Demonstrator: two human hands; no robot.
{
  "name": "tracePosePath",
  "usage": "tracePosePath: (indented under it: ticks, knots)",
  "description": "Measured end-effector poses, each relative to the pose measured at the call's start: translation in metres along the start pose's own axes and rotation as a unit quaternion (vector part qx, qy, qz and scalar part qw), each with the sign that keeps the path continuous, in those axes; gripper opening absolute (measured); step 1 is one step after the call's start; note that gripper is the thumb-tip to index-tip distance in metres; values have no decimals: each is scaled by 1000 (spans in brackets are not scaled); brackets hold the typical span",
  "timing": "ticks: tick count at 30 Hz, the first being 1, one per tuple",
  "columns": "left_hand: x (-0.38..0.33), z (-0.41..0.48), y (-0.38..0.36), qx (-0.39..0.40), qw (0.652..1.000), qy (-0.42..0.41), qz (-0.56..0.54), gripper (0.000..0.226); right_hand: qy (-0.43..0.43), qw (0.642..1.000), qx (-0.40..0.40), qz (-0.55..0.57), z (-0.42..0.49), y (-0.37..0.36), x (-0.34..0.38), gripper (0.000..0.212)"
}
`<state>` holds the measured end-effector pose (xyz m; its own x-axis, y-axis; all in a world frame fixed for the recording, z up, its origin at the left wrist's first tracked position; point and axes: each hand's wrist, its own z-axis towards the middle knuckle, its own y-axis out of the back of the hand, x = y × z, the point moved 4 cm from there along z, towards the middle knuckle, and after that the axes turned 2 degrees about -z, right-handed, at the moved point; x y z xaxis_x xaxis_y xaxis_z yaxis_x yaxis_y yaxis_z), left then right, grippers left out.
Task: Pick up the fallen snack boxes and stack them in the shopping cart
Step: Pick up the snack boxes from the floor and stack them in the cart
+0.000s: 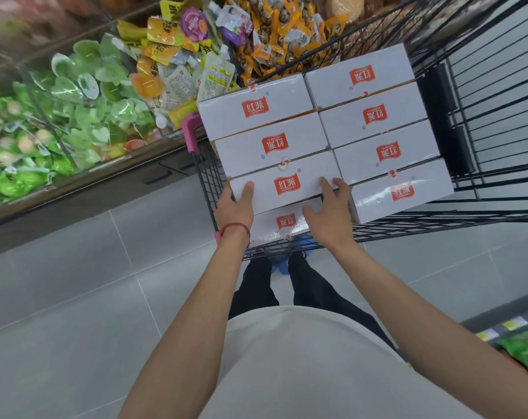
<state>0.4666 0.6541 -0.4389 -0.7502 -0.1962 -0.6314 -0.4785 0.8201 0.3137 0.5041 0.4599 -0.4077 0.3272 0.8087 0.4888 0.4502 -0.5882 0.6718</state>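
Several white snack boxes with red logos fill the black wire shopping cart [498, 122] in two columns. The nearest upper box in the left column [286, 184] is held between both hands. My left hand [237, 205] grips its left end, thumb on top. My right hand [332, 213] grips its right end, fingers lying over the top face. Under that box, a lower white box [282, 226] shows at the cart's near end. The right column of boxes [377, 122] lies flat and level.
Open bins of green, yellow and orange snack packets [84, 116] stand left of and behind the cart. A pink cart handle corner [190, 131] sticks out at the left. Grey tiled floor [75, 313] lies in front; a shelf with green packets [522, 349] sits at right.
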Motion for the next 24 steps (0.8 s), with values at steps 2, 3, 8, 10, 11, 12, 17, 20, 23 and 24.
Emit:
tracePosePath:
  ticks: [2,3,8,10,11,12,17,20,23,24]
  knots:
    - [-2,-2,1,1,1000,0,-1,21,2,1000,14,-4,-2,0,1,67]
    - [-3,-3,2,6,1000,2,-2,22,3,1000,18,-3,-3,1,2,66]
    - [-7,-7,10,45,999,20,-17,38,27,1000,7,0,-6,8,5,55]
    - [-6,-15,16,31,999,13,-19,53,53,999,0,13,-10,11,8,49]
    - [-5,-22,20,18,1000,8,-24,59,68,997,2,24,-12,13,10,46]
    - [-5,-30,24,2,999,4,-31,62,83,996,7,35,-15,14,10,43]
    - [19,-79,39,-93,990,2,-107,51,156,985,72,27,-21,22,12,36]
    - [42,-110,41,-136,974,9,-180,41,197,974,110,11,-23,28,10,36]
    - [61,-142,44,-169,959,8,-228,26,234,962,139,-3,-30,30,13,39]
    - [68,-152,47,-183,954,14,-238,24,243,958,150,-6,-34,30,17,39]
